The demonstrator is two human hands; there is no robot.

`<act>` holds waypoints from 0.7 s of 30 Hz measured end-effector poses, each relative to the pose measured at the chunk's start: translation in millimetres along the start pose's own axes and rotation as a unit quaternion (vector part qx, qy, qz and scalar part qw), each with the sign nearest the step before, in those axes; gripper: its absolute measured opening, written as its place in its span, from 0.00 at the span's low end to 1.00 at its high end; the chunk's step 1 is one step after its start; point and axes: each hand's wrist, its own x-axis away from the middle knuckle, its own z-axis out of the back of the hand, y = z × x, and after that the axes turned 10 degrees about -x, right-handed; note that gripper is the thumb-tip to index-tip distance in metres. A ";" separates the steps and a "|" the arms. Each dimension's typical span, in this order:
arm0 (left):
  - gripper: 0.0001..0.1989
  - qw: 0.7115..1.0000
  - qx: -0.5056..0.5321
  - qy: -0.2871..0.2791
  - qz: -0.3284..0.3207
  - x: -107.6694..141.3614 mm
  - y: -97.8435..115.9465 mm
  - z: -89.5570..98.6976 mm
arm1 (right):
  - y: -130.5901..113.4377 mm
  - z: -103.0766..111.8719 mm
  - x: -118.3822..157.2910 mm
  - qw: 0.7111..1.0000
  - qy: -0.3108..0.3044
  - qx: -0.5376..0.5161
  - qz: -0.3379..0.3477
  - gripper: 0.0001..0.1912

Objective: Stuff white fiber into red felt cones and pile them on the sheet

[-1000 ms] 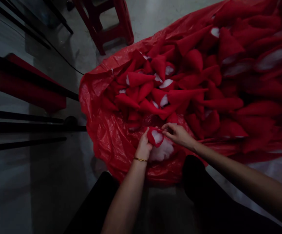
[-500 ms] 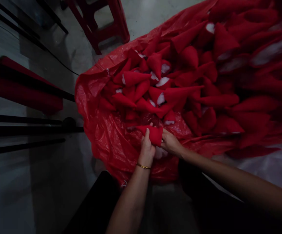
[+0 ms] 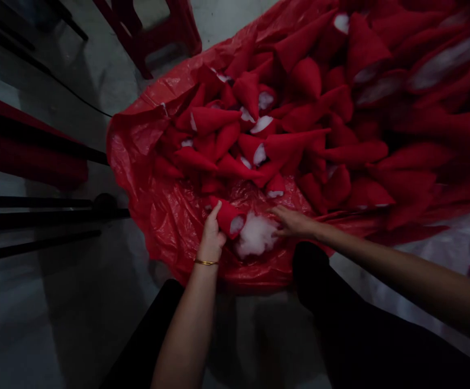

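My left hand (image 3: 213,232) is closed around a red felt cone (image 3: 229,218), its open end turned to the right with white filling showing inside. A fluffy clump of white stuffing (image 3: 258,234) lies on the red plastic sheet (image 3: 170,216) between my hands. Over the right edge of that clump is my right hand (image 3: 293,221), fingers apart and stretched toward the left, with nothing seen in it. Many more red cones (image 3: 218,119) are heaped just beyond, several showing white stuffing at their wide ends.
A red plastic stool (image 3: 165,38) stands on the floor at the upper left. Black metal bars (image 3: 35,217) and a long red object (image 3: 27,156) are along the left side. Clear plastic (image 3: 454,270) lies at the right. My dark-clad knees flank the sheet's near edge.
My right hand has left the cone's open end and moved right, fingers spreading. My left hand has shifted left with the cone, turning its opening into view. The stuffing clump is now uncovered.
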 end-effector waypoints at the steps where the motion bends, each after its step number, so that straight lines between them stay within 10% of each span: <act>1: 0.10 0.999 -0.018 -0.019 0.019 3.1 -2.8 -0.2 | 3.4 -14.3 5.4 1.000 -0.019 0.016 -0.010 0.41; 6: 0.16 0.978 -0.141 -0.142 0.066 12.4 -53.3 -11.2 | 4.2 -56.9 -0.5 0.998 0.003 -0.056 -0.040 0.15; 12: 0.13 0.960 -0.251 -0.120 -0.020 -12.0 -114.3 8.3 | 16.0 -6.1 -15.2 0.966 0.032 -0.250 -0.058 0.13; 21: 0.15 0.995 -0.041 -0.058 0.064 -0.6 -75.5 1.6 | -2.5 59.3 33.7 0.838 0.230 -0.469 -0.159 0.20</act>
